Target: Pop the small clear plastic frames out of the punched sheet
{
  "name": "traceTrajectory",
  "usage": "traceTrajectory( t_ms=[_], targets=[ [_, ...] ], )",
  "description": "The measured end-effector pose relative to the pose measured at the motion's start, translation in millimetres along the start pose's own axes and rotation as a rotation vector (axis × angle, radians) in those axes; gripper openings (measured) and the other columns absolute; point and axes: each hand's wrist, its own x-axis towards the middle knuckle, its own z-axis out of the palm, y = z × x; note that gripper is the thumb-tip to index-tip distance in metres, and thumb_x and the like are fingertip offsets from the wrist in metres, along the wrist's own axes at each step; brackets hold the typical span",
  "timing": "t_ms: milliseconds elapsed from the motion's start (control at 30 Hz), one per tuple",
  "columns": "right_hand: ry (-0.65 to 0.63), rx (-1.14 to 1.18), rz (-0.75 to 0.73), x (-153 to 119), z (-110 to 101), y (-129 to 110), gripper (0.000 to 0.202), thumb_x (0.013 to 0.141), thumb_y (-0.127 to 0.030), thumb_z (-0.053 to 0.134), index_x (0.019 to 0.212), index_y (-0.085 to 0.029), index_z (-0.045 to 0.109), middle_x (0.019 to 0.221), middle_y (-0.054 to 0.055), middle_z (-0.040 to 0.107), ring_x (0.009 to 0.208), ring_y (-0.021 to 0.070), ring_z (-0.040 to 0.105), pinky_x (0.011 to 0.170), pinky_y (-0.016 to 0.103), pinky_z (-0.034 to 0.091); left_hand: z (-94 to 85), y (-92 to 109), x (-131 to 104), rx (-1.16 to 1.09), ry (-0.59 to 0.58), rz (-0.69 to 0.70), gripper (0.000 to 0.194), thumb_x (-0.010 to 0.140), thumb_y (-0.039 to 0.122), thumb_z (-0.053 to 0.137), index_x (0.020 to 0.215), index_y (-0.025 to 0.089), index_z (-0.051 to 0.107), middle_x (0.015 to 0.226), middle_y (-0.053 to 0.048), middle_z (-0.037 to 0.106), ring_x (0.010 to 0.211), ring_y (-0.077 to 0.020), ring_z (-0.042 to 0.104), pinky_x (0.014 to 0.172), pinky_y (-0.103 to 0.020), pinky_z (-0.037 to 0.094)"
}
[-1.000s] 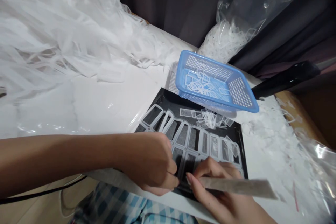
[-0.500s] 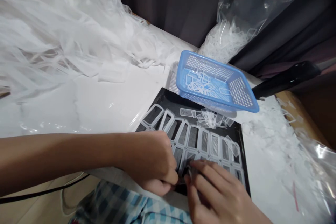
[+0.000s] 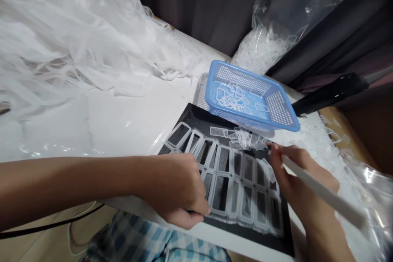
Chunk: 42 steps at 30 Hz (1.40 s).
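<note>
A translucent plastic sheet of rounded rectangular frames (image 3: 231, 175) lies on a black board (image 3: 196, 114). My left hand (image 3: 181, 194) is closed and pressed at the sheet's near left edge, fingertips on its border. My right hand (image 3: 302, 176) is closed round a slim pale grey tool (image 3: 322, 194), whose kind I cannot make out; its back end is blurred. The tool's tip end is by a pile of small clear rectangles (image 3: 242, 137) at the board's far side. More loose clear pieces (image 3: 267, 170) lie on the sheet's right part, near my right fingers.
Behind the board a blue basket (image 3: 254, 122) holds several white frames. A clear bag of frames (image 3: 260, 49) stands beyond it. White strip scraps (image 3: 92, 32) heap at the back left. A black tubular object (image 3: 331, 92) and more plastic scraps lie to the right.
My right hand has moved from the sheet's near edge up and right to the pile, and the grey tool now shows in it. My left hand has barely moved.
</note>
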Motion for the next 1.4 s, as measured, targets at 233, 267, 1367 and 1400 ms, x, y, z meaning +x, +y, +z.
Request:
traceTrajectory(
  t_ms=[233, 267, 1367, 1400],
  targets=[
    [-0.180, 0.623, 0.146, 2.0, -0.2, -6.0, 0.008, 0.092, -0.024, 0.064, 0.086, -0.023, 0.059, 0.079, 0.001, 0.069, 0.083, 0.0183, 0.071, 0.064, 0.023, 0.054, -13.9, -3.4, 10.8, 0.004, 0.075, 0.083, 0.009, 0.077, 0.026, 0.064, 0.080, 0.019, 0.069, 0.076, -0.002, 0.065, 0.071, -0.0176, 0.056, 0.067, -0.037, 0.047],
    [-0.232, 0.687, 0.153, 1.6, 0.0, -9.1, 0.009, 0.092, -0.022, 0.063, 0.084, -0.023, 0.059, 0.077, 0.000, 0.067, 0.080, 0.0165, 0.070, 0.064, 0.022, 0.053, -14.0, -4.8, 11.4, -0.010, 0.100, 0.073, 0.017, 0.079, 0.027, 0.064, 0.091, 0.017, 0.070, 0.088, -0.004, 0.069, 0.082, -0.0192, 0.060, 0.077, -0.037, 0.049],
    [-0.443, 0.693, 0.024, -4.2, 3.4, -19.6, 0.018, 0.098, -0.022, 0.054, 0.080, -0.020, 0.057, 0.075, 0.000, 0.059, 0.065, 0.0131, 0.061, 0.056, 0.023, 0.046, -3.8, -13.2, 5.3, -0.019, 0.072, -0.018, 0.044, 0.092, 0.039, 0.057, 0.125, 0.010, 0.061, 0.129, -0.010, 0.065, 0.105, -0.0265, 0.060, 0.093, -0.042, 0.040],
    [-0.450, 0.648, -0.002, -4.7, 2.6, -20.4, 0.017, 0.098, -0.022, 0.053, 0.082, -0.020, 0.057, 0.074, 0.000, 0.060, 0.062, 0.0127, 0.061, 0.054, 0.022, 0.046, -3.9, -13.0, 5.3, -0.018, 0.073, -0.018, 0.044, 0.092, 0.039, 0.058, 0.125, 0.010, 0.061, 0.129, -0.010, 0.065, 0.106, -0.0265, 0.060, 0.093, -0.042, 0.040]
  ],
)
